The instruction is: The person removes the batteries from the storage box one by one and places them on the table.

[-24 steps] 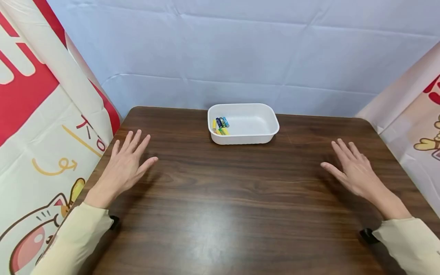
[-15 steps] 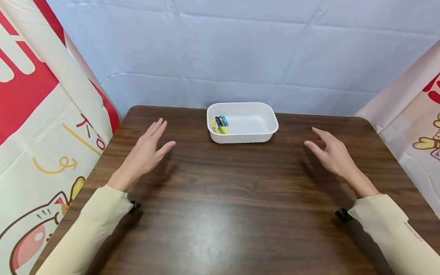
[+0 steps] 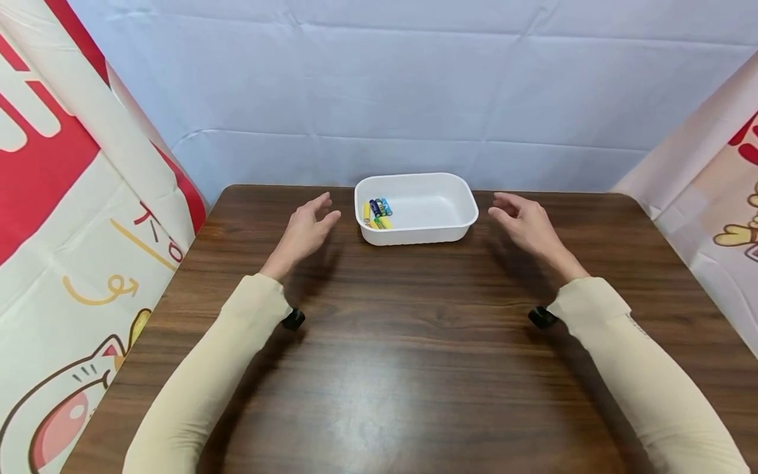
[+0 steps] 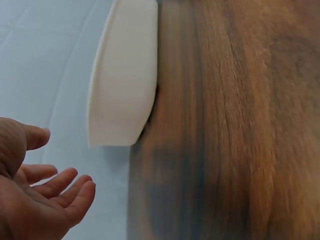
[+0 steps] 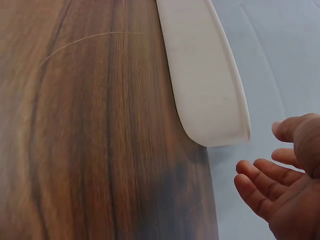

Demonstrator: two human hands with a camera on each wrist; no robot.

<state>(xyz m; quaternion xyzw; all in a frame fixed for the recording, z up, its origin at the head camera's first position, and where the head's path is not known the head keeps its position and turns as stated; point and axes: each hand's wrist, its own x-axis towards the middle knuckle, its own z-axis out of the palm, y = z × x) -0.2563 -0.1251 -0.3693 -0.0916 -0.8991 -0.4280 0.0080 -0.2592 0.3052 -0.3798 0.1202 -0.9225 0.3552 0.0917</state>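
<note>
A white plastic tray (image 3: 420, 235) stands at the far edge of the table, with several small batteries (image 3: 376, 208) in yellow, dark blue, green and light blue grouped at its left end. To the left of the tray, my left hand (image 3: 302, 230) hovers with relaxed, slightly bent fingers, holding nothing. My right hand (image 3: 528, 225) mirrors it on the other side, just off the tray's right end, also with nothing in it. Both wrist views show a gap between the fingers and the tray wall (image 4: 125, 75). The batteries are hidden in those views.
The dark wood-grain table (image 3: 408, 342) spreads out in front of the tray. A pale blue cloth (image 3: 403, 85) hangs right behind its far edge. Printed cloths with red shapes and cartoon figures (image 3: 65, 421) flank the left and right sides.
Both hands have moved inward and forward from the table's sides to either end of the tray, and their fingers have gone from spread to slightly bent. The tray and batteries stay put.
</note>
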